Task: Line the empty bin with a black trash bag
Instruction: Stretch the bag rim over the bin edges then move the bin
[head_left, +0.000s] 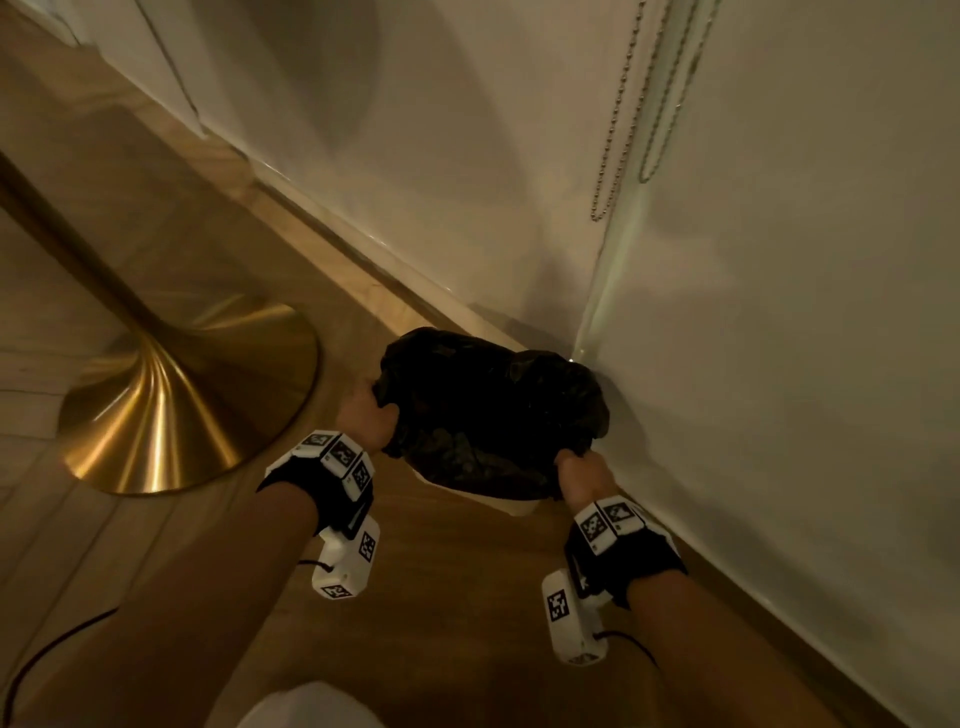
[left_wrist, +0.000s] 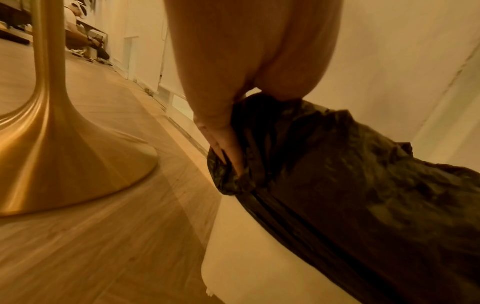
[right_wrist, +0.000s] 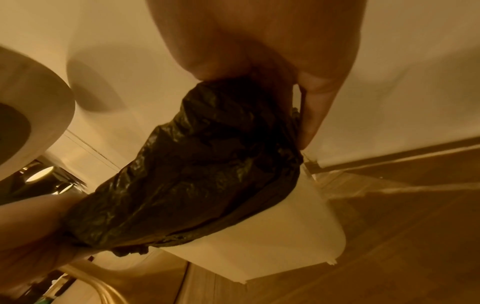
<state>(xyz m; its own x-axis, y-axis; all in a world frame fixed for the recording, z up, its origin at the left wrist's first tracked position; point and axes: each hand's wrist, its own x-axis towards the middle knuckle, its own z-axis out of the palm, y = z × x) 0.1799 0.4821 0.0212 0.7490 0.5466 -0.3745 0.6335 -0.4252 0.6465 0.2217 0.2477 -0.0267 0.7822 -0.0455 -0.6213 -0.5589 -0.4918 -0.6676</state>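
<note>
A black trash bag (head_left: 488, 410) is stretched over the top of a white bin (head_left: 519, 505) that stands on the wood floor in a wall corner. My left hand (head_left: 366, 413) grips the bag's crumpled edge at the bin's left rim; its fingers (left_wrist: 226, 144) curl round the plastic (left_wrist: 350, 174) above the bin's white wall (left_wrist: 246, 257). My right hand (head_left: 579, 470) grips the bag's edge at the near right rim. In the right wrist view its fingers (right_wrist: 314, 107) pinch the black bag (right_wrist: 202, 164) over the bin (right_wrist: 272, 242). The bin's inside is hidden.
A brass pedestal table base (head_left: 182, 395) stands on the floor just left of the bin, its column (left_wrist: 44, 61) rising close by. White walls meet behind the bin, with a bead chain (head_left: 618, 114) hanging on the right one. Open wood floor (head_left: 457, 597) lies in front.
</note>
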